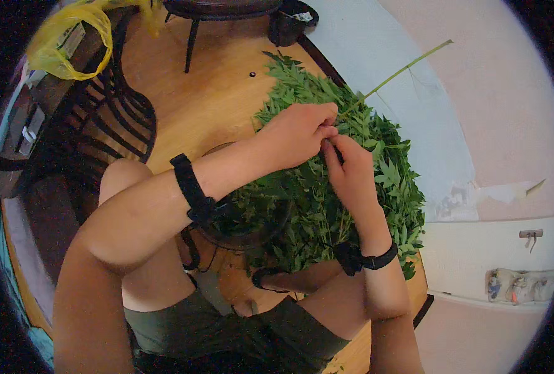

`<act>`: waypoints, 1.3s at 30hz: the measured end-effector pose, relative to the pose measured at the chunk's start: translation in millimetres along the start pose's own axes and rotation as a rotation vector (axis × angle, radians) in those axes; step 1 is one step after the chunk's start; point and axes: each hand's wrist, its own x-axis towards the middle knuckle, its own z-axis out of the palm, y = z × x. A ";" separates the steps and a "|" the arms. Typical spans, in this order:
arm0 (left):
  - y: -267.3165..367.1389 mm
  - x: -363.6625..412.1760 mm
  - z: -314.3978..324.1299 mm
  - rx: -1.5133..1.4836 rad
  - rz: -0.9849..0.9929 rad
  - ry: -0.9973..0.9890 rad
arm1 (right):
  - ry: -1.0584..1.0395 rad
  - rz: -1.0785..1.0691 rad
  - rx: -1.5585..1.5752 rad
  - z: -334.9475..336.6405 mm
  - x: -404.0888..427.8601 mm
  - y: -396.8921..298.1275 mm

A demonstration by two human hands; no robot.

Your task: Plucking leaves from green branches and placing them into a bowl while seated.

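My left hand [300,133] pinches a long green plant stem [401,72], bare along most of its length, which points up and to the right. Close against its fingertips, my right hand [354,166] has its thumb and fingers drawn together; whether they grip part of the stem is hidden. Beneath both hands lies a large heap of leafy green cuttings [389,173]. A dark round container [253,243] with leaves inside stands between my legs, partly covered by my left forearm. Black bands circle both wrists.
A dark slatted wooden chair [118,117] stands at left, near a yellow plastic bag [54,56]. Beyond are a dark round-topped stool [220,9] and a black bin [288,28]. The wall [492,117] bounds the heap at right. A small dark round object [252,74] lies on the wooden floor [202,103].
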 end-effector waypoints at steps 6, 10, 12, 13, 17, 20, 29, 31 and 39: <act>-9.0 7.9 -2.5 0.161 0.008 0.142 | -0.011 -0.056 -0.079 1.5 1.4 -5.6; -27.5 24.8 -31.2 0.332 -0.004 0.311 | -0.031 -0.038 0.013 0.3 -3.3 -11.8; -39.7 33.3 -51.4 0.299 -0.064 0.397 | -0.093 0.003 0.068 1.8 -8.6 -10.4; -45.5 38.4 -61.1 0.289 -0.095 0.437 | -0.151 0.042 0.065 3.8 -10.9 -7.3; -67.4 43.3 -87.9 0.241 -0.057 0.495 | -0.450 0.193 0.007 35.4 -25.1 17.1; -78.7 47.7 -99.1 0.390 0.131 0.559 | -0.526 0.156 0.010 81.8 -41.5 36.4; -82.8 49.6 -101.2 0.212 0.053 0.408 | -0.420 0.223 -0.107 88.0 -32.0 34.0; -74.6 44.7 -94.9 0.169 0.054 0.354 | -0.308 0.238 -0.085 57.2 -16.3 26.5; -37.6 26.2 -58.1 -0.045 -0.023 0.044 | 0.370 -0.001 0.068 16.3 6.8 0.9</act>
